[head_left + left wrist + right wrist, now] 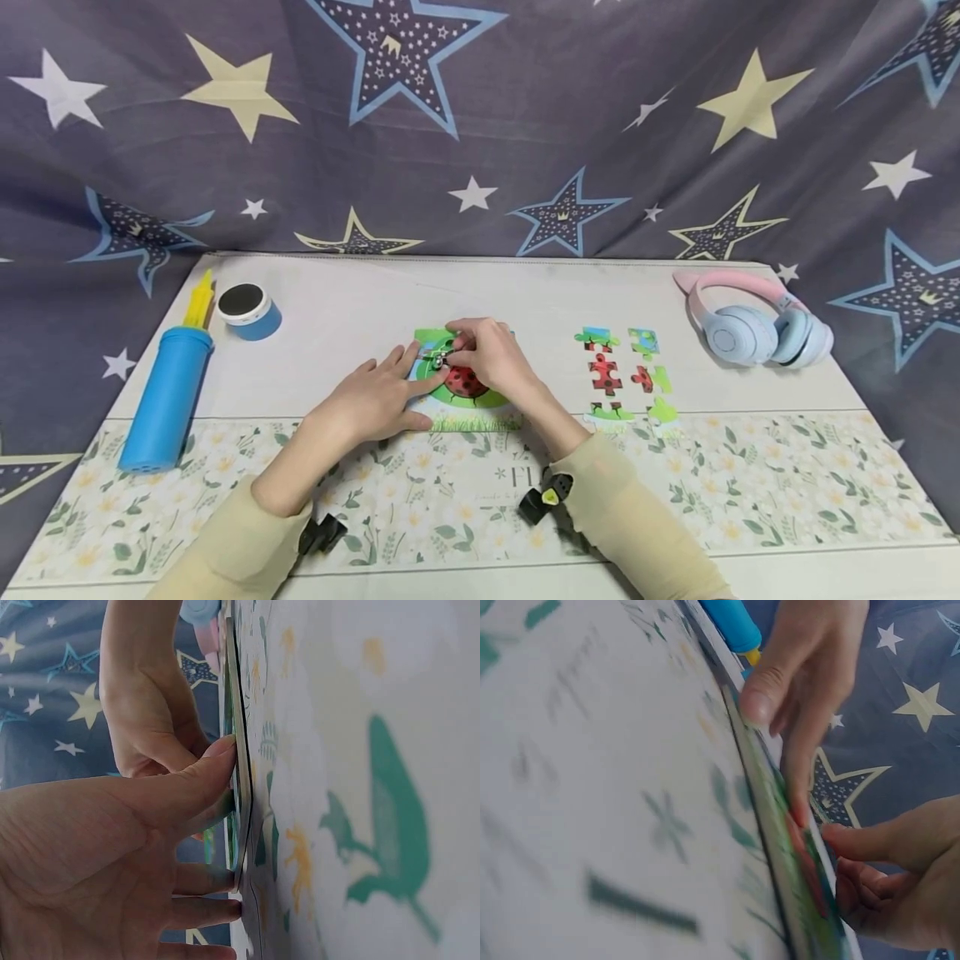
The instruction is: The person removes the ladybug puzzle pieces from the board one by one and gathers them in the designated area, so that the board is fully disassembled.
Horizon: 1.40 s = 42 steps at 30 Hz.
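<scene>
A ladybug jigsaw puzzle with a green border lies on the table in front of me. My left hand rests spread on its left side, fingertips touching the picture and thumb at the near-left edge. In the left wrist view, the left thumb presses on the puzzle's edge. My right hand comes over the upper middle, thumb and curled fingers pinching at a puzzle piece by the ladybug's head, mostly hidden by the fingers. Loose puzzle pieces, several in all, lie to the right in two columns.
A blue pump with a yellow nozzle and a small blue-and-white round speaker stand at the left. Pink-and-blue headphones lie at the far right. Behind the table hangs a dark star-patterned cloth.
</scene>
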Motion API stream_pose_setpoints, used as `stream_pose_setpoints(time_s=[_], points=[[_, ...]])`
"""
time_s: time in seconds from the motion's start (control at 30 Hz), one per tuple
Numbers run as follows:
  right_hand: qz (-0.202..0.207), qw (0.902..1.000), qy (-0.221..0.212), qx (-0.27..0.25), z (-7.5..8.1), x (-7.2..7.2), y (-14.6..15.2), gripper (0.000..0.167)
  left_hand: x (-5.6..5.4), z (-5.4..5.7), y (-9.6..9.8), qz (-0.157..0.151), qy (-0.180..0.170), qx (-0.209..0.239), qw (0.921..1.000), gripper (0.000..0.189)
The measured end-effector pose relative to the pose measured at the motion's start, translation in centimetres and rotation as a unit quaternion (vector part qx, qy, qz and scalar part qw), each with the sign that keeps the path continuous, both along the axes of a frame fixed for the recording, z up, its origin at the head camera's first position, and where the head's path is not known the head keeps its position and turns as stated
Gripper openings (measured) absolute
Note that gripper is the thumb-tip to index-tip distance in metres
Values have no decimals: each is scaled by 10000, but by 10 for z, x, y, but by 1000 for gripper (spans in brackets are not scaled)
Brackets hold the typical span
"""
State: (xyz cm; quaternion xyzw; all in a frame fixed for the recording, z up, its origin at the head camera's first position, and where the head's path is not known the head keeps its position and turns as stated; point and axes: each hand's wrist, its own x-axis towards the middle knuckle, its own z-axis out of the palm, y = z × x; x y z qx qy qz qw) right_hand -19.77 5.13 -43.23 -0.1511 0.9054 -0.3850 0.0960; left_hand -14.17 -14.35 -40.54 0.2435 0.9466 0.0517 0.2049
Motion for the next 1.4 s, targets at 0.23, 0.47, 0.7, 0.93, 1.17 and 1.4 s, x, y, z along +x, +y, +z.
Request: stream_pose_setpoints(time_s=[0.23, 0.47, 0.7, 0.93, 1.17, 1.4], points=[[125, 9991, -20, -398, 13, -13, 31, 50, 0, 1, -1, 103, -21, 20, 9999, 68], [123, 9991, 284, -302, 20, -19, 87, 50, 1, 0, -1, 74, 10, 34, 10000, 68], [103, 9992, 386, 64, 14, -23, 136, 46, 1, 0, -1, 130, -63, 36, 9999, 69], [108, 9989, 353, 282, 7, -26, 152, 43, 3, 0, -2, 197, -83, 82, 9997, 70], [197, 9986, 226, 425, 3, -28, 153, 45, 4, 0, -3, 131, 41, 57, 9999, 69], [155, 9984, 75, 531, -1, -28, 153, 46, 4, 0, -2, 109, 61, 30, 9999, 68]])
